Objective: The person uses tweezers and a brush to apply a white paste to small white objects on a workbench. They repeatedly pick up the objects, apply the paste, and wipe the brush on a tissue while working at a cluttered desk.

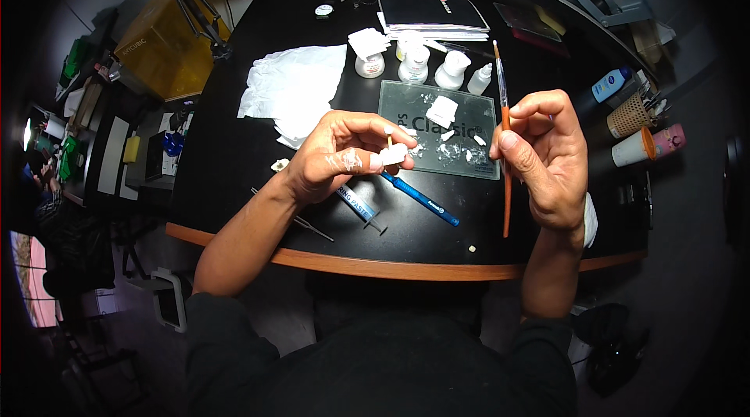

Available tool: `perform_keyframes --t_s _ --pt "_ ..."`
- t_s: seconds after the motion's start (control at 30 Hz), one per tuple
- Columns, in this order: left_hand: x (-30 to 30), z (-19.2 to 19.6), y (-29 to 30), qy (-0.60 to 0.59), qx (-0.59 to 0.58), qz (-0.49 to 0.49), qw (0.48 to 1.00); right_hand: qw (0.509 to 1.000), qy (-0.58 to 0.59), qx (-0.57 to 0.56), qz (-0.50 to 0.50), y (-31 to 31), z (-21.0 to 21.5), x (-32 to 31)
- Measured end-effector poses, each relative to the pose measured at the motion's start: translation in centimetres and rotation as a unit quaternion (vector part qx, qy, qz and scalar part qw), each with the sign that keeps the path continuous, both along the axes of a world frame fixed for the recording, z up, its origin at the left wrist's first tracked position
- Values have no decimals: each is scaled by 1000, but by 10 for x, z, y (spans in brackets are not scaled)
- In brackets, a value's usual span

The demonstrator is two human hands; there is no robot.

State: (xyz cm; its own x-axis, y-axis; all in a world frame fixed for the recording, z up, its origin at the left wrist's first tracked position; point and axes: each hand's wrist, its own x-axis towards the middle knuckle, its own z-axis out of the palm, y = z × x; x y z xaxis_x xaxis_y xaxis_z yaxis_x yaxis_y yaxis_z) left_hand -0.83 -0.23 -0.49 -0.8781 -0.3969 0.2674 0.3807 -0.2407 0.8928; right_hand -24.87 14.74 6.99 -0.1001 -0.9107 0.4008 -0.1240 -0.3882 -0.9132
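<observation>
My left hand (336, 155) pinches a small white piece (395, 155) between thumb and fingers; a thin yellowish pin stands up by it. White residue is smeared on that thumb. My right hand (551, 159) grips a slim paintbrush (506, 175) with a reddish-brown handle, held upright, its bristle tip pointing away from me. Between and beyond the hands lies a dark glass slab (391, 105), with a white block (442, 111), small white bits and powdery smears on it. Below my left hand are a blue pen-like tool (426, 202), a syringe (355, 204) and a thin metal instrument (312, 228).
White bottles (414, 65) and a small dropper bottle (480, 80) stand behind the slab. White tissue (293, 85) spreads at left. A dark folder (433, 12) lies at the back. Cups (631, 149) line the right side. A tiny white bit (471, 248) sits near the wooden front edge (406, 269).
</observation>
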Motion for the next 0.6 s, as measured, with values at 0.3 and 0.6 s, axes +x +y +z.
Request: perform_keyframes --t_s 0.3,0.6 --pt "4 -2 14 -71 38 51 995 942 -290 -68 152 -13 -46 10" --pt "-1 1 18 -123 -9 120 985 975 -209 -74 -12 -16 -68 39"
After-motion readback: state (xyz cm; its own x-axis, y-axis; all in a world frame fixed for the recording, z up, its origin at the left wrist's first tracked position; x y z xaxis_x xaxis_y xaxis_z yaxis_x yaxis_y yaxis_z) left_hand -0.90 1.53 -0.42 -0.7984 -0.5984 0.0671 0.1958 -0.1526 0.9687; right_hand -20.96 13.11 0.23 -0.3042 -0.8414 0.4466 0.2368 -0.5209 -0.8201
